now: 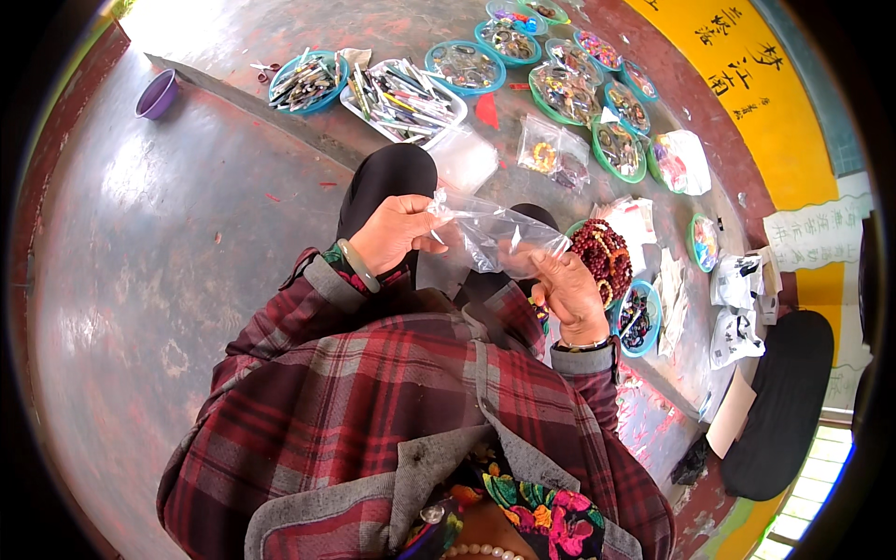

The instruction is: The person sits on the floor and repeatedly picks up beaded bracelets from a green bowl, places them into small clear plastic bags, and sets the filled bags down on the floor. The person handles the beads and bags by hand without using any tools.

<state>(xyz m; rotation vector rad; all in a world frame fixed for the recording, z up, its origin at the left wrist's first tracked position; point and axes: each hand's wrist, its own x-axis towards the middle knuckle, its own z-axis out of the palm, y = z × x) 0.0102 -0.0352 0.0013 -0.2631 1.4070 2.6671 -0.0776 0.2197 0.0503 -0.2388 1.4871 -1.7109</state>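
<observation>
A clear, crinkled plastic bag (490, 229) is stretched between my hands, above my knees. My left hand (397, 233), with a pale bangle on its wrist, pinches the bag's gathered left end between thumb and fingers. The bag's other end is gripped by my right hand (567, 294), whose fingers show partly through the film. I cannot make out anything inside the bag. Just beyond my right hand lie dark red bead strings (602, 257) in a green basket, and a blue basket (657, 322) of dark beads stands nearer to me.
Ahead stand a white tray (460, 114) of pens and a blue basket (345, 75) of pens, with scissors (265, 69) beside it. Several baskets of trinkets fill the far right. A purple basin (157, 96) sits at far left. White bags (737, 336) and a black cushion-like object (784, 401) lie right.
</observation>
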